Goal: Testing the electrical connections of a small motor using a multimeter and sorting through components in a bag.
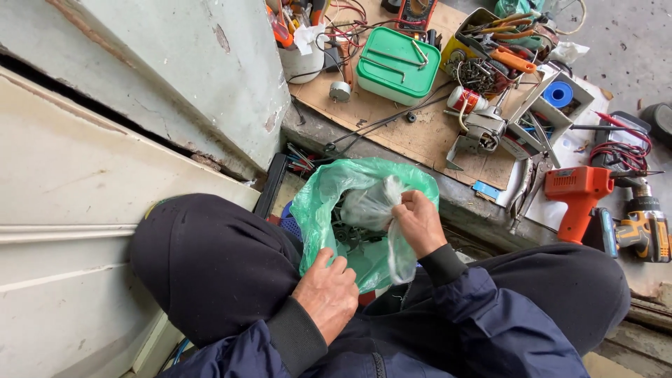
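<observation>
The head view looks down at a green plastic bag [318,203] held open between the person's knees. The left hand [327,292] pinches the near rim of the bag between thumb and fingers. The right hand [420,222] grips a smaller clear plastic bag [371,206] at the green bag's mouth, fingers closed on its crumpled film. Dark metal parts show inside the green bag, too tangled to tell apart. Beyond the green bag lies a cardboard sheet [420,136] with a green lidded box [397,66] and a small electric motor [479,131]. To the right of the green bag stand an orange power tool [577,196] and a yellow cordless drill [640,227].
</observation>
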